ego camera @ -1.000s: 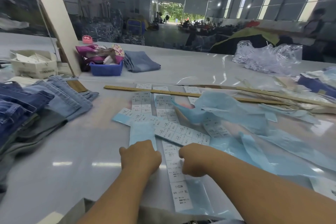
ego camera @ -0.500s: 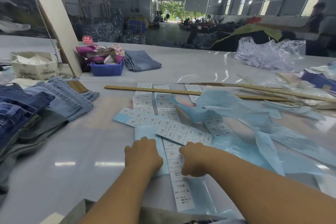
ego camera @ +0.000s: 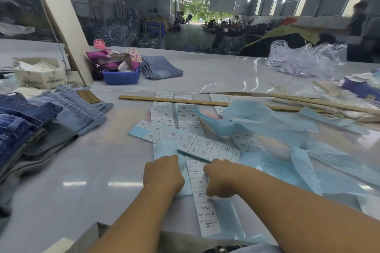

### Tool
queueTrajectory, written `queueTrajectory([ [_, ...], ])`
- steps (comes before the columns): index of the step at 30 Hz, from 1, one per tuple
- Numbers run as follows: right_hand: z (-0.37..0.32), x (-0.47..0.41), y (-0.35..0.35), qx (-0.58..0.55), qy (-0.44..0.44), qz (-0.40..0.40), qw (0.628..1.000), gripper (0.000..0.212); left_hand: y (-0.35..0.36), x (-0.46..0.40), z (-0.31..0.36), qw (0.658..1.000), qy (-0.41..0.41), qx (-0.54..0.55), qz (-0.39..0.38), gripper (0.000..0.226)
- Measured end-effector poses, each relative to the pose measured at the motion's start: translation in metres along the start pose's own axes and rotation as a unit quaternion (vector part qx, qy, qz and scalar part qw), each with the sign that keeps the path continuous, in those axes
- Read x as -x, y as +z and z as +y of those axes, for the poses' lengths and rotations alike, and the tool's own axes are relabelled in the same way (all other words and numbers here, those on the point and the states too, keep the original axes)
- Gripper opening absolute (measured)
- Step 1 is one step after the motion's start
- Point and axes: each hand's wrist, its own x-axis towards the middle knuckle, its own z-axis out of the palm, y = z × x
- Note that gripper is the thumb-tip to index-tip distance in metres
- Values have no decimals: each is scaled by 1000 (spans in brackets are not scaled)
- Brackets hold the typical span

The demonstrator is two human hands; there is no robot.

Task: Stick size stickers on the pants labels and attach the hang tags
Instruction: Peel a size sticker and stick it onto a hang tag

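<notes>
A: Left to right. Jeans (ego camera: 41, 121) stacked at the left table edge, well apart from the hands.
B: Hands?
A: Left hand (ego camera: 163, 174) knuckles-up, fingers curled, on a pale blue backing sheet (ego camera: 166, 148). Right hand (ego camera: 221, 178) curled over the sticker strip (ego camera: 200, 189), marked 1103# XL. Fingertips hidden, so I can't tell whether either is pinching a sticker or just pressing down.
B: Handling?
A: Thin paper, light and floppy, probably tears or curls if yanked. I'd lift a sticker by a corner and peel low.
B: Obstacles?
A: More sticker sheets (ego camera: 207, 148) fanned just beyond the hands, overlapping. A wooden ruler (ego camera: 174, 100) lies across behind them. Loose blue backing scraps (ego camera: 267, 123) piled to the right, touching the sheets; they could drag along. Clear bag (ego camera: 306, 59) far right, maybe the tag fasteners.
</notes>
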Motion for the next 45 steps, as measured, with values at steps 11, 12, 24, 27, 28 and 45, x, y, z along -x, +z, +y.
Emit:
queueTrajectory([
  [11,14,-10,10,-16,63,-9,998,62,-1,0,2,999,-18,21,-31,37],
  [12,13,-11,10,-15,59,-9,998,59,-1,0,1,999,-18,19,-33,34],
  [24,3,-6,6,27,57,32,997,42,3,-4,4,998,-7,33,45,40],
  [27,1,-6,7,36,47,19,998,50,6,-4,3,998,13,52,43,42],
  [28,0,-6,7,38,45,11,998,54,7,-4,3,998,18,51,32,42],
  [45,-6,1,7,155,-15,-24,987,67,17,-8,8,994,83,5,-72,64],
])
